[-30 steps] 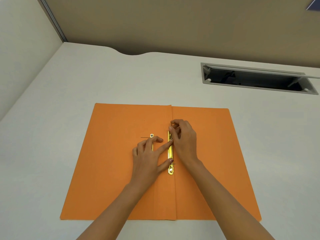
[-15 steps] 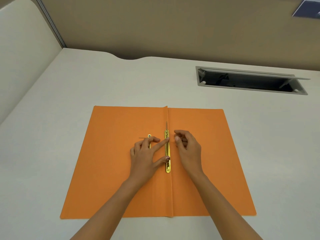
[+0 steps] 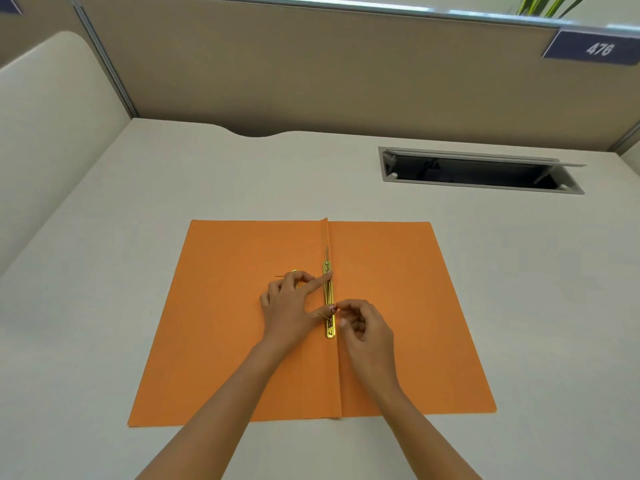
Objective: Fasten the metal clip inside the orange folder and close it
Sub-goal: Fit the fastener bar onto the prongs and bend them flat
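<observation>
An orange folder (image 3: 398, 306) lies open flat on the desk, spine running away from me. A gold metal clip bar (image 3: 328, 296) lies along the spine fold, with a thin prong sticking out past its far end. My left hand (image 3: 291, 311) rests flat on the left leaf, index finger pressing the bar's far end, thumb by the near prong. My right hand (image 3: 363, 325) is curled at the bar's near end, fingertips pinching the near prong. A second small gold piece (image 3: 294, 271) peeks out from under my left fingers.
The pale desk (image 3: 121, 306) surrounds the folder. A recessed grey cable tray (image 3: 478, 169) with its lid up sits at the back right. Beige partition walls (image 3: 311, 71) stand at the back and left, with a blue "476" label (image 3: 597, 48).
My right hand has moved from the bar's far end down to its near end. The far prong now lies flat along the spine. My left hand has kept its place.
</observation>
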### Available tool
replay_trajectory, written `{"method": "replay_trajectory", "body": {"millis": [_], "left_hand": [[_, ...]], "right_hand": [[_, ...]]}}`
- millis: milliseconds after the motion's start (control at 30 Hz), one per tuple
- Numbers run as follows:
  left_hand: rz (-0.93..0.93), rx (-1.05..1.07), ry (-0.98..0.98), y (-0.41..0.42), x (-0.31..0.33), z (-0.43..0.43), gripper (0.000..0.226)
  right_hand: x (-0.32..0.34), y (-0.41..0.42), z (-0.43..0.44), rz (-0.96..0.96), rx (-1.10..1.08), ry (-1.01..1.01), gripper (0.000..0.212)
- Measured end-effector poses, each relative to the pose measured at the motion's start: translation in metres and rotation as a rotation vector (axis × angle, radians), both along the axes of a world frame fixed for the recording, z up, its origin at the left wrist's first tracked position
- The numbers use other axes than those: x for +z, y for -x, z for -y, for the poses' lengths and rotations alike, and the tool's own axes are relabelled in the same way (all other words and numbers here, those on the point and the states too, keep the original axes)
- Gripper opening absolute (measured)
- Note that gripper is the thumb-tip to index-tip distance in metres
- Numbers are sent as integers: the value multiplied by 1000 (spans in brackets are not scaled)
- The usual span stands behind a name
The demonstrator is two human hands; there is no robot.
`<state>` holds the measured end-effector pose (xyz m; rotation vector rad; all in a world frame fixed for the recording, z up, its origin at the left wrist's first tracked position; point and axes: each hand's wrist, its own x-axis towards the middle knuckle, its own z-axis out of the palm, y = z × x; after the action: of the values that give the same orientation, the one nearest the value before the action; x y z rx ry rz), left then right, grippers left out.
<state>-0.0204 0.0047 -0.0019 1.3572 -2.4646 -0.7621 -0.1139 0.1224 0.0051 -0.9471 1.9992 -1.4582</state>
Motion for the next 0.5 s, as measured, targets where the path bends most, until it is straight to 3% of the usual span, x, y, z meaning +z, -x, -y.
{"method": "replay_trajectory", "body": {"millis": [267,500], "left_hand": [[22,-24,-2,-1,-1,2,52],[21,1,22,-1,-1,-1,52]], "right_hand": [[-1,-5,-2,-249,151,2,23],[-3,-2,-3,-250,75,61,10]]}}
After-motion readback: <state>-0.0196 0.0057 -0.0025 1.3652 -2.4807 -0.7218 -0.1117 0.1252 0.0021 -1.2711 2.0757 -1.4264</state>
